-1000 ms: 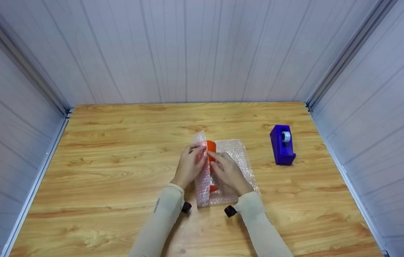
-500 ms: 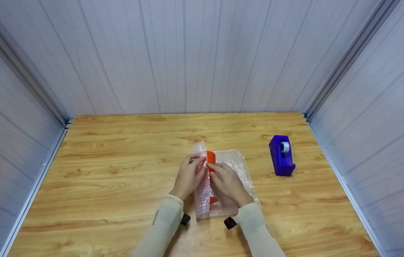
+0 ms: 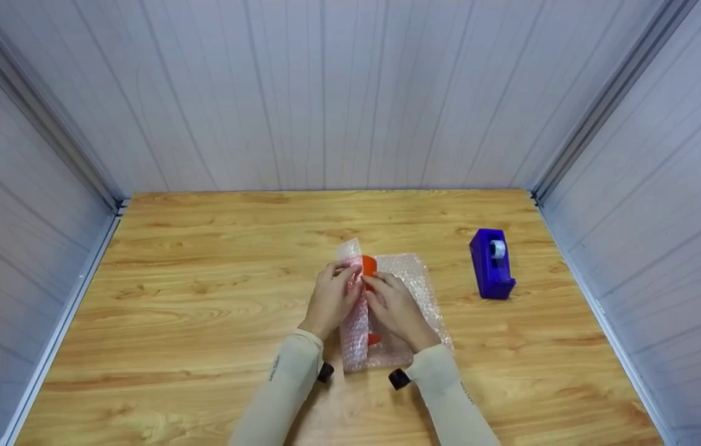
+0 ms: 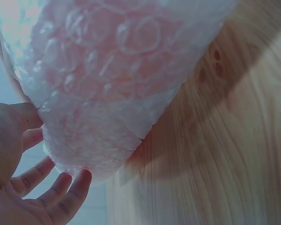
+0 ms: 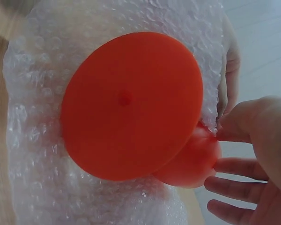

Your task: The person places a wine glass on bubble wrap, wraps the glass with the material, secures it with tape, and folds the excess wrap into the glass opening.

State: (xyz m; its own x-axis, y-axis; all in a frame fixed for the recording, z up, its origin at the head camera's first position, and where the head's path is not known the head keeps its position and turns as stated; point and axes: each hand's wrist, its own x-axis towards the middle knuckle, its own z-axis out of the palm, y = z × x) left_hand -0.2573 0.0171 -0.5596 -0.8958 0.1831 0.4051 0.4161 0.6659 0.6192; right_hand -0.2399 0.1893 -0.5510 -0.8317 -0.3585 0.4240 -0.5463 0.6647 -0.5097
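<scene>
An orange goblet (image 5: pixel 131 108) lies on its side on a sheet of bubble wrap (image 3: pixel 415 279); its round foot faces the right wrist camera. The sheet's left part is folded up over it. My left hand (image 3: pixel 330 297) grips this folded part, with thumb and fingers around the edge of the wrap (image 4: pixel 98 108) in the left wrist view. My right hand (image 3: pixel 399 306) holds the goblet's bowl (image 5: pixel 194 159) with thumb and fingertips, close to the wrap's folded edge. The head view shows only bits of orange; the wrap and hands cover the rest.
A blue tape dispenser (image 3: pixel 492 263) with a white roll stands to the right on the wooden table (image 3: pixel 214 266). Pale panelled walls (image 3: pixel 326 93) enclose the table at the back and both sides. A small black camera sits at each wrist.
The head view has shifted up and down slightly. Both hands stay at the goblet and wrap, with only slight movement of the right fingers at the folded edge.
</scene>
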